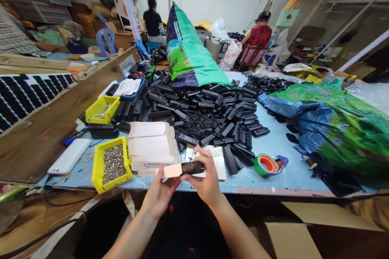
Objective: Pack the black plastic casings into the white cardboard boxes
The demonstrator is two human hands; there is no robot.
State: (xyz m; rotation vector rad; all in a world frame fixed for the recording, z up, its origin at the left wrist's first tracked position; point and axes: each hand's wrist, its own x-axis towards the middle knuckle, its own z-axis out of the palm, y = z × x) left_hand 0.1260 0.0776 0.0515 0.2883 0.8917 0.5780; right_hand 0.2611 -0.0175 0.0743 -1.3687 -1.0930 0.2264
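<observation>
My left hand is closed on a small white box or sleeve just above the table's front edge. My right hand grips a black plastic piece, end to end with the white box; whether it sits partly inside cannot be made out. Behind my left hand lies a fanned stack of flat white cartons. A white sheet lies beyond my right hand. Farther back is a heap of black plastic cases, with a pile of thin black pins or sticks at its middle.
On the left stand a yellow bin of small metal parts, another yellow bin and a white rectangular device. Tape rolls and a green-blue sack lie right. A tall green bag rises behind. Three people sit or stand farther back.
</observation>
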